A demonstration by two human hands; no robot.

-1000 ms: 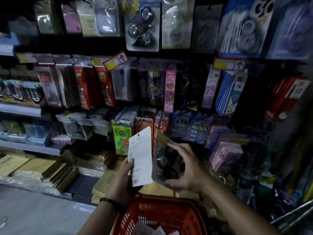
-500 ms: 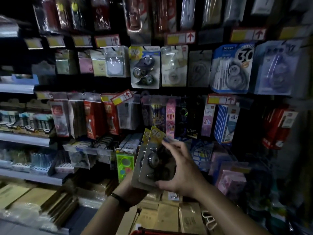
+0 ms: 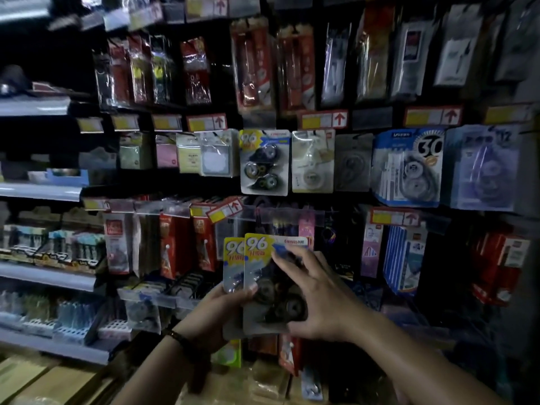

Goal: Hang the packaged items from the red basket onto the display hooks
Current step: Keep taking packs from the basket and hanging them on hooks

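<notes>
My left hand (image 3: 213,314) pinches 2 packs (image 3: 260,249); right hand (image 3: 318,296) curls fingers round front one. Prob. light, stiff, slippy: hold card edges.

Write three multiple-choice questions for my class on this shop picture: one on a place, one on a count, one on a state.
1. Where is the hanging 96 pack relative to the left hand and right hand?
A) above them
B) below them
C) far left on the shelves

2. How many held 96 packs are there?
A) one
B) two
C) four

3. What is the right hand doing?
A) hanging idle
B) gripping the packs
C) pulling off a price tag

Answers:
1 A: it hangs in the hook row higher up than both hands.
2 B: two yellow 96 corners show, one pack partly behind the other.
3 B: its fingers curl over the front pack's face, with the thumb at the bottom edge.
</notes>
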